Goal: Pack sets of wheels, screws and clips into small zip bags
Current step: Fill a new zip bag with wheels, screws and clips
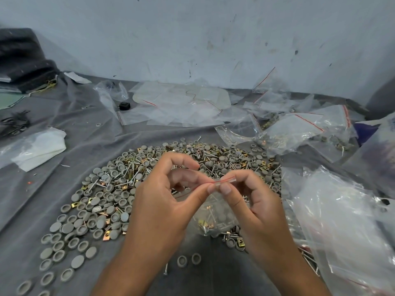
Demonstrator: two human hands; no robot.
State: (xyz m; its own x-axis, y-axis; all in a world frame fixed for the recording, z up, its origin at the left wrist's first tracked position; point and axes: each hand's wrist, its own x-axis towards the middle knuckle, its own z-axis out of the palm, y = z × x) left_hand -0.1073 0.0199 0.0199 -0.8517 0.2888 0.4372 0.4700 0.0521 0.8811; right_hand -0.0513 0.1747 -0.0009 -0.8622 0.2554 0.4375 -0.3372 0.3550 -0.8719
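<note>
A small clear plastic zip bag with a red line along its seal [215, 212] hangs above the near edge of the big heap of grey round wheels, steel screws and brass-coloured clips [119, 189], which lies spread over the grey cloth-covered worktop [89, 124]. Both hands hold the bag at its top strip. The left hand [162, 201] pinches the seal between thumb and forefinger at the strip's left part, its other fingers curled loosely above. The right hand [252, 201] pinches the same strip just beside it, thumb in front, forefinger behind; the two grips nearly touch. Through the bag's wall show several grey wheels, a few screws and at least one brass-coloured clip, gathered in its lower part.

Beyond the heap, against the pale scuffed wall [213, 39], lies a scatter of empty clear zip bags [179, 103], flat and overlapping, with a small black block [124, 105] at their left edge. To the right of the heap sit filled clear bags [299, 133] holding wheels and clips, and nearer, a large crumpled clear plastic sheet [346, 221]. Left of the heap rests a folded white cloth inside clear plastic [36, 150]. Nearer than the heap, two loose grey wheels [189, 260] lie side by side on the cloth, between the forearms.
</note>
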